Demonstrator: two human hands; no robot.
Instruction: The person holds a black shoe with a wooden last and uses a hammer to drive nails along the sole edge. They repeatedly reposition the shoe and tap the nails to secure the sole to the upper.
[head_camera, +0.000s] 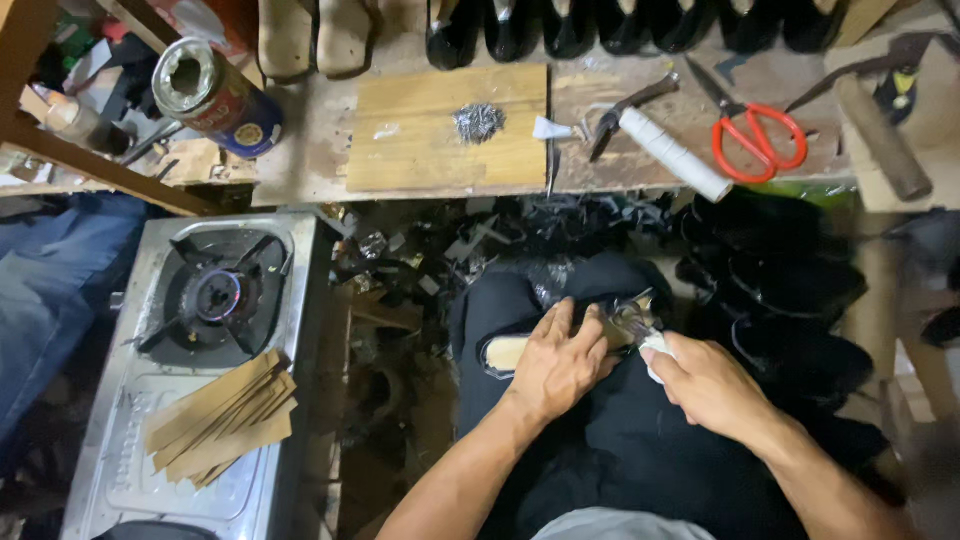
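My left hand (558, 362) presses down on a pale wooden shoe form (503, 352) wrapped in black material, which rests on my lap. My right hand (705, 383) grips a tool with a white-wrapped handle (655, 345); its metal head (632, 318) touches the piece just beyond my left fingers. Both hands sit close together over my black-clad knees.
A workbench lies ahead with a wooden board (448, 130), a small pile of tacks (478, 122), pincers (625, 108), red-handled scissors (755, 135), a hammer (880, 140) and a tin can (215, 95). A single-burner gas stove (215, 295) stands at left with tan strips (222, 415) stacked on it. Black scraps litter the floor.
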